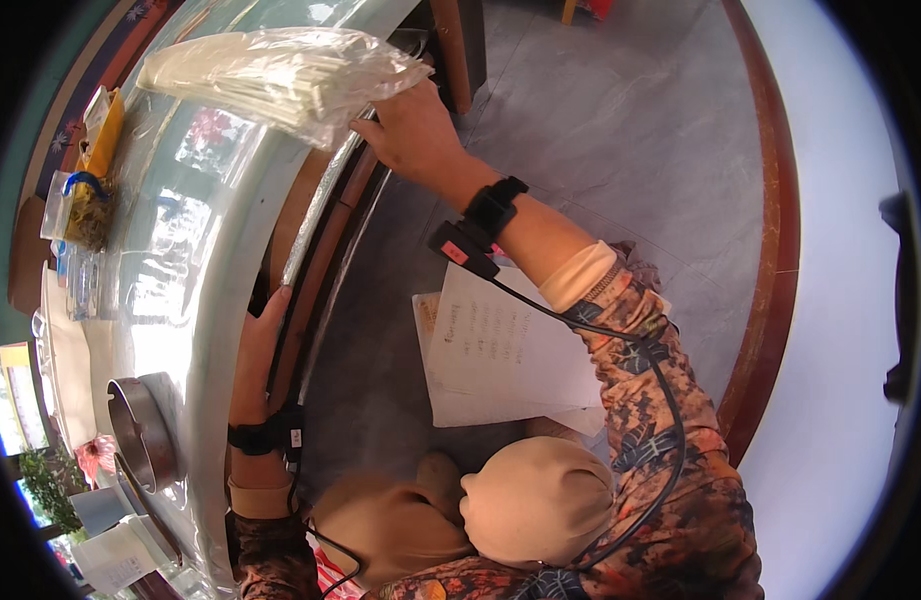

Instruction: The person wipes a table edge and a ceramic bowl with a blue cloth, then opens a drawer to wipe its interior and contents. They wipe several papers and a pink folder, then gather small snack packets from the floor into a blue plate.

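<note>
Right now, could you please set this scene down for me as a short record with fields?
Right hand: holds one end of a clear plastic bag of thin pale sticks
Left hand: beside the table's edge, fingertips partly hidden
Table: shiny, pale surface
On the table: round metal bowl, yellow box
Between the forearms: white sheet with faint writing
Floor: grey
</note>
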Tool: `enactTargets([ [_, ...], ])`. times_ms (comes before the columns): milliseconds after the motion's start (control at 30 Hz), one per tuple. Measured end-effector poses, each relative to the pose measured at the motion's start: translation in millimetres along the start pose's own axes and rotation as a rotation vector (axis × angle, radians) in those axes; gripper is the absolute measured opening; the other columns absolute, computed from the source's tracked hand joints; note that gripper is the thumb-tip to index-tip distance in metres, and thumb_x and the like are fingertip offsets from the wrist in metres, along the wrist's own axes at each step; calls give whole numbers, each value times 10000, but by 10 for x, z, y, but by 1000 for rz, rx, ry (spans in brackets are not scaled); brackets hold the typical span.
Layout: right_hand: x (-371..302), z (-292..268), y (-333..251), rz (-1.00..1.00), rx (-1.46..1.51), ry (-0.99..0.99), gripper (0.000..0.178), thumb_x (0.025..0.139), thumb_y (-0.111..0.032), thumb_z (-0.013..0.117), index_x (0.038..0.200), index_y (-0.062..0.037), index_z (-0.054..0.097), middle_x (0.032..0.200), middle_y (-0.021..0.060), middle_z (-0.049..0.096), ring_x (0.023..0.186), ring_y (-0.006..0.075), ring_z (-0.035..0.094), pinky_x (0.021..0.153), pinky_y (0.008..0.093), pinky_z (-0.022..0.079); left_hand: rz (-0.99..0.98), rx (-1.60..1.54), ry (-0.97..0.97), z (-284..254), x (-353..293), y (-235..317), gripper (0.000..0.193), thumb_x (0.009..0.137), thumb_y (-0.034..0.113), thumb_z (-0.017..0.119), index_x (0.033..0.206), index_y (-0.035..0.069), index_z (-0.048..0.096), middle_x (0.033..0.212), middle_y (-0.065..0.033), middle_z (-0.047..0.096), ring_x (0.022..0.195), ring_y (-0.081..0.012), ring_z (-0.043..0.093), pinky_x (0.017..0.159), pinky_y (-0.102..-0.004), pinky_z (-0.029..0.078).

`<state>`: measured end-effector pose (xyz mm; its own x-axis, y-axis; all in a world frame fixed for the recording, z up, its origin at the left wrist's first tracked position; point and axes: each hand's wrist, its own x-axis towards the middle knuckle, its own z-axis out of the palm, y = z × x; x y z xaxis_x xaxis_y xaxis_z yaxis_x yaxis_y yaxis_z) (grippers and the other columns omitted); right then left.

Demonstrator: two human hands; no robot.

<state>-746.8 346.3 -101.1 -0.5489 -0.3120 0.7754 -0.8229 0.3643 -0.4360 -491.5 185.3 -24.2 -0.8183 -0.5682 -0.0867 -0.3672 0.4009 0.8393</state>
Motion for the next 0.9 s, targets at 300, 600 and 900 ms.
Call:
enactTargets([
  [300, 695, 758, -139, -111, -65, -385, 466, 836, -403, 704, 1188, -98, 702, 1215, 94, 638, 1179, 305, 524, 997, 465, 359, 494, 699, 126, 65, 315, -308, 586, 748, 131, 841, 1264, 22, 585, 1353, -163, 533, 1237, -354, 514, 1050, -434, 426],
  [600, 971, 836, 111, 6, 96, -407, 199, 816, -117, 652, 978, -47, 743, 1015, 122, 690, 1032, 323, 622, 858, 401, 550, 410, 706, 104, 87, 306, -237, 574, 772, 143, 806, 1286, 38, 573, 1343, -145, 532, 1218, -327, 513, 1007, -399, 422],
  [900, 1753, 1335, 615, 331, 322, 211, 270, 825, -84, 611, 1046, 39, 704, 1159, 198, 595, 1134, 348, 541, 985, 386, 479, 369, 683, 69, 71, 298, -249, 627, 790, 195, 797, 1322, 20, 515, 1366, -171, 497, 1242, -348, 467, 1063, -438, 372],
])
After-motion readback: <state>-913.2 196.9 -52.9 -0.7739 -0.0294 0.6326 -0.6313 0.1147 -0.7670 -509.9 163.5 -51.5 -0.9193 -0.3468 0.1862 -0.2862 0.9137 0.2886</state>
